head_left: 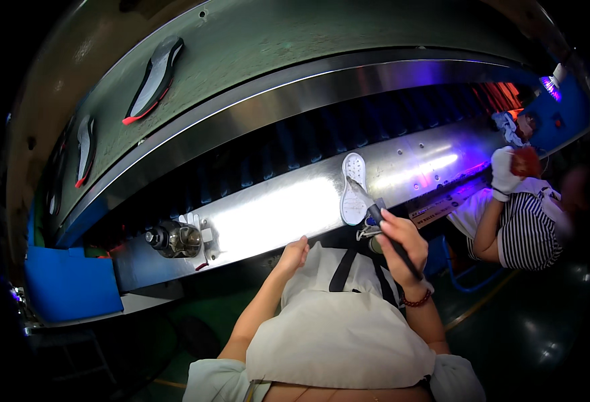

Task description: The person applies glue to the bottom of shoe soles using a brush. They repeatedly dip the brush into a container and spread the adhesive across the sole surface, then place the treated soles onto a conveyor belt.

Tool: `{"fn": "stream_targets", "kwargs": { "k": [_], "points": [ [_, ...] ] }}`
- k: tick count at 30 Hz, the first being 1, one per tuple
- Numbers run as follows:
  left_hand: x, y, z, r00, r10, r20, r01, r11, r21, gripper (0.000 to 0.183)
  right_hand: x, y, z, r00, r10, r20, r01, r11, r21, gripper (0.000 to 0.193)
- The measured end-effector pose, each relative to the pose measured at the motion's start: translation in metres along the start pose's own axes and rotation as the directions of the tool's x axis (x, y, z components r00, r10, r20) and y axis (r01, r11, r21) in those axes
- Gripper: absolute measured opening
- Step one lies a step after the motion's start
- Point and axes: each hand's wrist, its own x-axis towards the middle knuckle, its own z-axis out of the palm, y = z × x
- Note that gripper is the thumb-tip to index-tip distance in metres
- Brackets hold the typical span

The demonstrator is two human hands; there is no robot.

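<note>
My right hand (403,245) is closed around the dark handle of a brush (377,214). The brush slants up and left, and its head reaches over a white shoe sole (352,209) lying lengthwise on the metal bench. Small dark marks show on the sole's far end. Whether the bristles touch it I cannot tell. Close to the bench's near edge is my left hand (295,254), its fingers curled in; what they hold, if anything, is hidden.
A dark, rounded glue pot (174,239) stands on the bench (268,208) at left. Beyond, a green belt (255,60) carries a grey-and-black sole with a red edge (153,82) and others. At right, a co-worker's gloved hand (503,171) is beside an orange-red item (526,163).
</note>
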Motion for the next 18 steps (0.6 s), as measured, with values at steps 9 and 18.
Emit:
{"fn": "stream_targets", "kwargs": {
  "k": [9, 18],
  "points": [
    [0.011, 0.014, 0.019, 0.999, 0.041, -0.019, -0.040, 0.996, 0.080, 0.036, 0.006, -0.009, -0.015, 0.916, -0.359, 0.179, 0.398, 0.870, -0.291, 0.017],
    [0.019, 0.002, 0.033, 0.999, -0.032, -0.032, 0.034, 0.997, 0.063, 0.037, 0.010, -0.001, -0.032, 0.886, -0.424, 0.189, 0.464, 0.818, -0.340, 0.016]
  ]
}}
